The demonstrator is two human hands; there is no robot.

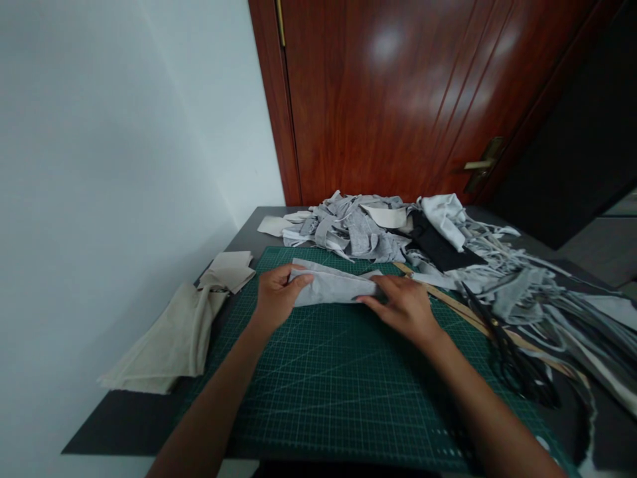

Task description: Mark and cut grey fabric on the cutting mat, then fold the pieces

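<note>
I have the grey cloth over the far part of the green cutting mat, its long axis running left to right, roughly in line with the bench's far edge. It is folded lengthwise, with one end toward my left and the other toward my right; a corner at each end sticks up on the far side.

My left hand has its fingers pinching the left end, thumb laid over the near face. My right hand pinches the right end between thumb and fingers, the thumb along the lower edge. I can't tell whether the cloth's underside touches the mat.

Beyond the mat I see a heap of grey scraps on the dark bench, with a black piece and a white piece over its right side. A tan strip slants across the mat's right side, and the black scissors lie over it, blades pointing away and to the left. On my left are a folded beige cloth and smaller pale pieces just behind it.
</note>
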